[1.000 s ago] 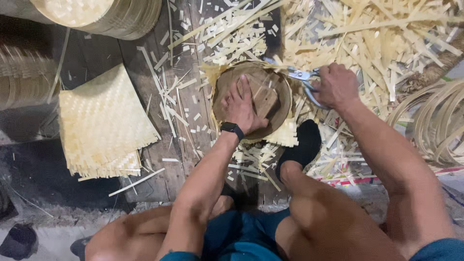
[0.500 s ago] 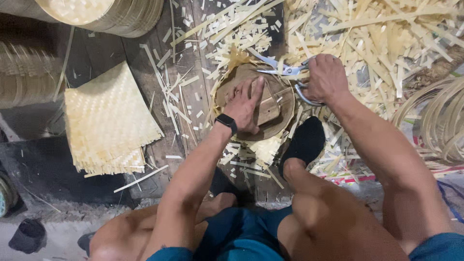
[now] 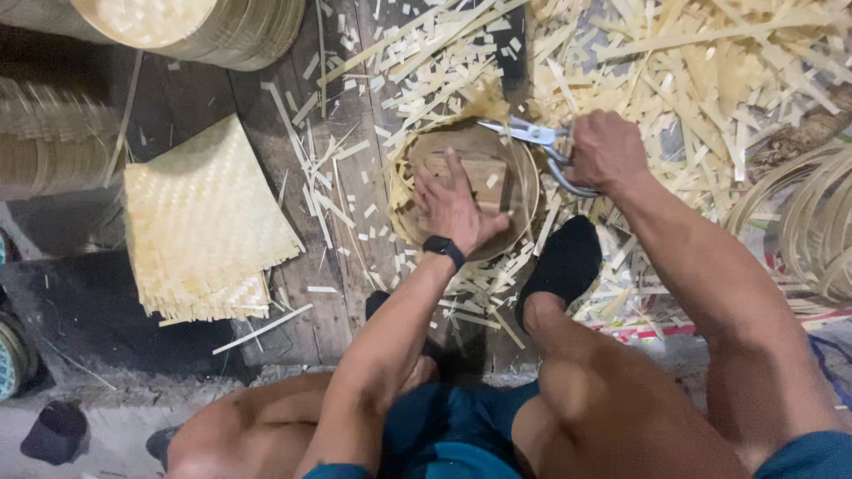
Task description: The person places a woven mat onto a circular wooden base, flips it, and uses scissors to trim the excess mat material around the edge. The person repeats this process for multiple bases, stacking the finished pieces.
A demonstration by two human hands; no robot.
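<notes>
The right hand (image 3: pixel 608 149) is closed around the handles of a pair of metal shears (image 3: pixel 532 137), whose blades point left over the far rim of a round woven bamboo tray (image 3: pixel 524 191); whether the blades are apart or together cannot be told. The left hand (image 3: pixel 457 202), fingers spread flat and gripping nothing, presses down on a wooden block (image 3: pixel 486 177) lying inside the tray, a black wristband (image 3: pixel 444 248) on its wrist. The tray rests on dark floor planks (image 3: pixel 342 293), ragged strip ends sticking out around its edge. Just beside its near right edge sits a foot in a black sock (image 3: pixel 564 262). Cut bamboo slivers (image 3: pixel 692 62) are heaped thickly beyond and to the right of the tray, crowding its rim. Well to the left lies a square woven bamboo mat (image 3: pixel 200 222) with frayed edges. A stack of round woven trays (image 3: pixel 204 27) stands at the top left, and bent bamboo hoops (image 3: pixel 812 222) lie at the right edge.
</notes>
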